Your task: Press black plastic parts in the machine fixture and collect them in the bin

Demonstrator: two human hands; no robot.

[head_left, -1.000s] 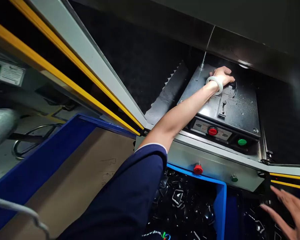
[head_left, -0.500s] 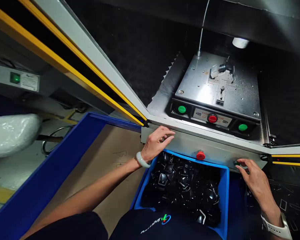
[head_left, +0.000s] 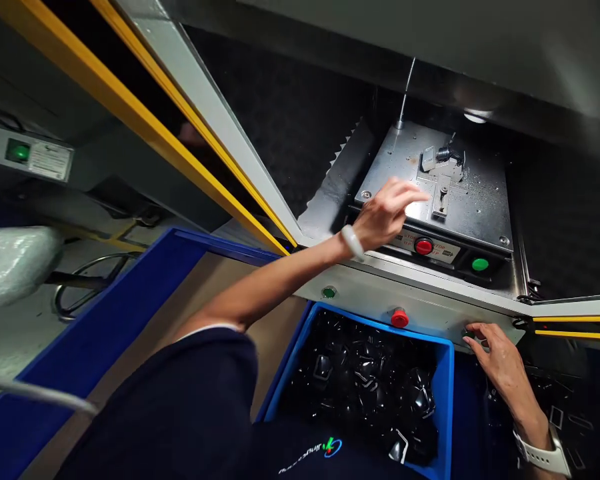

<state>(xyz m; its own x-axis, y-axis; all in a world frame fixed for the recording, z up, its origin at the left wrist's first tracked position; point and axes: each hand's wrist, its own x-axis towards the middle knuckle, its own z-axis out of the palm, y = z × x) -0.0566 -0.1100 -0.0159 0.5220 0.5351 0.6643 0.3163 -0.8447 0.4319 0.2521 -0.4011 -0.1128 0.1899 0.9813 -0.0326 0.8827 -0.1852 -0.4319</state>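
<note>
My left hand [head_left: 387, 210], with a pale bangle at its wrist, reaches over the front left of the metal machine plate [head_left: 485, 220]. Its fingers point towards the slotted metal bar [head_left: 441, 200] of the fixture and hold nothing that I can see. Behind that bar, a small dark part [head_left: 447, 153] sits in the metal fixture [head_left: 430, 160]. Down at the right of the front panel, my right hand [head_left: 500, 353] has thumb and forefinger apart at a green button [head_left: 469, 334], which they partly cover. A light watch is on that wrist.
Below the panel stands a blue bin [head_left: 446, 400] of glossy black parts. A red knob [head_left: 399, 318] juts from the panel, with another green button [head_left: 329, 292] to its left. Yellow-edged frame bars [head_left: 190, 153] border the opening. A jagged metal strip [head_left: 337, 167] lies left of the plate.
My left hand has left the panel's left side and moved up and forward over the plate, uncovering the left green panel button. My right hand stays at its button.
</note>
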